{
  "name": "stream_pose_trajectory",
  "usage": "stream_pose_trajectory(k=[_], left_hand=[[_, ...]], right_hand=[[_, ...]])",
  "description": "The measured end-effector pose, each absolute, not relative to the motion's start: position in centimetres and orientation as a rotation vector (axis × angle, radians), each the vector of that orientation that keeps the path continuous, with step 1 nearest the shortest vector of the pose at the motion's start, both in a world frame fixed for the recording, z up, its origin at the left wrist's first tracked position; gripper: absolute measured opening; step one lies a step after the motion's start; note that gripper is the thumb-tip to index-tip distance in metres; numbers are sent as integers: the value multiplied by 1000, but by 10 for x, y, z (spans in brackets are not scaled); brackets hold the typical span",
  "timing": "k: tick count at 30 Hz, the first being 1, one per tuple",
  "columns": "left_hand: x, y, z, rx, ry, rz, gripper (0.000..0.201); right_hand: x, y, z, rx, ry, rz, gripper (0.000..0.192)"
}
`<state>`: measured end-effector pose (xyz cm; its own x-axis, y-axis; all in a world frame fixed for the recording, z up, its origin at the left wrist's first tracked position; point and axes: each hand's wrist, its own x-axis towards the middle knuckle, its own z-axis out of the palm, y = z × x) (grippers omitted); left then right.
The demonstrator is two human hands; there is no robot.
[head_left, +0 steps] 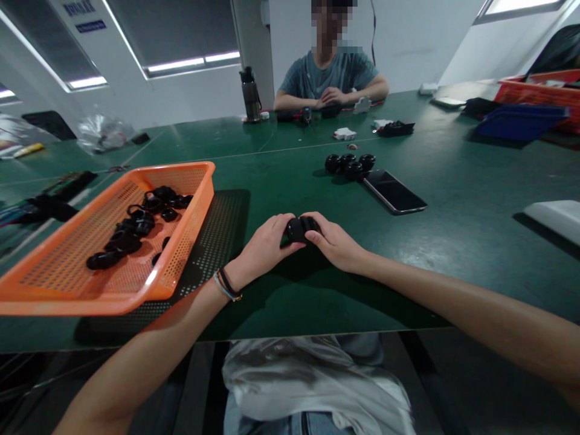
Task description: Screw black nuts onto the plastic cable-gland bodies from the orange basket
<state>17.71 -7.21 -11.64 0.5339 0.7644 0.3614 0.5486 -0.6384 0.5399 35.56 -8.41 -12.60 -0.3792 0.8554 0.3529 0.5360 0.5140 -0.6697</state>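
Note:
Just above the green table (pixel 272 290), a small glossy black rounded part (pixel 297 230) is held between both hands. My left hand (pixel 272 238) grips its left side, thumb below and fingers over the top. On the other side my right hand (pixel 333 241) pinches it with thumb and fingers. Whether it is one piece or two pressed together, I cannot tell. Left of my hands, an orange perforated basket (pixel 149 290) contains several black parts (pixel 124 241). Beyond my hands sits a cluster of several round black parts (pixel 348 164).
A phone (pixel 395 192) lies beside the cluster. Farther back are a dark bottle (pixel 250 96), small white pieces (pixel 345 133) and a seated person (pixel 328 78) with folded hands. A blue bin (pixel 521 122) and a red crate (pixel 544 93) are at right; cables (pixel 40 205) lie at left.

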Motion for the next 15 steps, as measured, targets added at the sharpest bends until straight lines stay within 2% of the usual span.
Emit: stream_pose_trajectory(k=[3, 8, 15], left_hand=[[180, -72, -114, 2225, 1086, 794, 36], [182, -71, -119, 1858, 836, 731, 34], [179, -70, -122, 1893, 845, 740, 38]], right_hand=[[357, -80, -128, -1109, -2093, 513, 54], [361, -76, -129, -983, -2148, 336, 57], [366, -77, -128, -911, -2220, 286, 54]])
